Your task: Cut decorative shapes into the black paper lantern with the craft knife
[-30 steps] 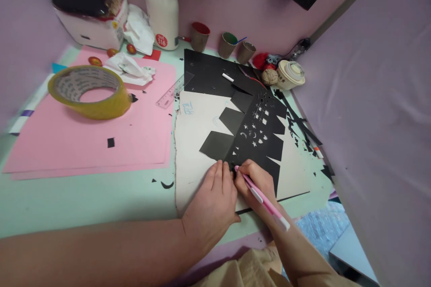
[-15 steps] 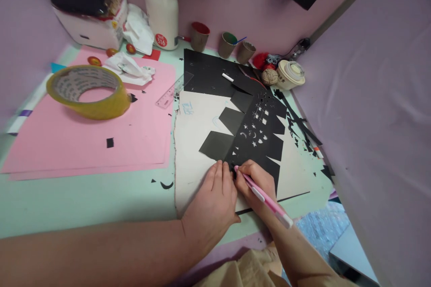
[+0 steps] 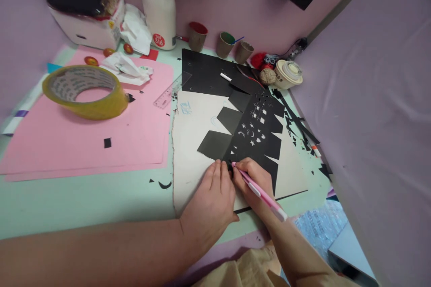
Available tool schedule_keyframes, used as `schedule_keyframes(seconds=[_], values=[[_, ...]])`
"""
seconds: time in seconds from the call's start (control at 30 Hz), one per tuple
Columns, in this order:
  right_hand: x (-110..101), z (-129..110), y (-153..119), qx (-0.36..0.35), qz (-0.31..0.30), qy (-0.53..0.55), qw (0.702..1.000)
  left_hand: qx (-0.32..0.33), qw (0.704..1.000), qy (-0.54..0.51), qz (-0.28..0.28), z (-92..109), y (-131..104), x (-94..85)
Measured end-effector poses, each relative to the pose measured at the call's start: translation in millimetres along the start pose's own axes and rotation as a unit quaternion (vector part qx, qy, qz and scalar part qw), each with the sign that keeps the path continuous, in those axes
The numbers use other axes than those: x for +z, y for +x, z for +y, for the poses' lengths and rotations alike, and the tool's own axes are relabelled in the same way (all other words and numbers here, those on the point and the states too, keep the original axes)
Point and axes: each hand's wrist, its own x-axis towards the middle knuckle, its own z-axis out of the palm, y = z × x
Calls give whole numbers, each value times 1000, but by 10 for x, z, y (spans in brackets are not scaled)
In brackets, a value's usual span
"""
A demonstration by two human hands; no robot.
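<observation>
A black card [image 3: 269, 148] with flaps along its sides lies on a white board [image 3: 188, 148]. Cut through it are stars, moons, hearts and small squares. My left hand [image 3: 213, 193] lies flat, fingers stretched out together, on the near end of the card. Close beside it, my right hand [image 3: 254, 179] is closed around a slim pink craft knife [image 3: 262, 193]. The knife's tip meets the card just past my left fingertips; the blade itself is too small to make out. Its white end points back toward me.
Left are pink sheets [image 3: 134, 143] and a yellow tape roll [image 3: 117, 103]. A clear ruler [image 3: 173, 89] lies by black paper [image 3: 202, 71]. At the back stand a white bottle [image 3: 158, 18], paint cups [image 3: 197, 38] and a yarn ball [image 3: 268, 76]. Black scraps [image 3: 299, 125] litter the right edge.
The whole view has shifted slightly left. The knife's white end sits a little lower and further left, while both hands keep nearly the same place on the card.
</observation>
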Motion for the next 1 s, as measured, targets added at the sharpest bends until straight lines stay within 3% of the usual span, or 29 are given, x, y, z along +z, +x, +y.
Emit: schedule_keyframes(seconds=[0.47,1.0], values=[[3,-12,20,-50,20,-12,998,-4,1000,-3,18,-6,-3,-4],[18,3,-20,-35,18,-20,999,-3,1000,-7,2,-12,6,-21]])
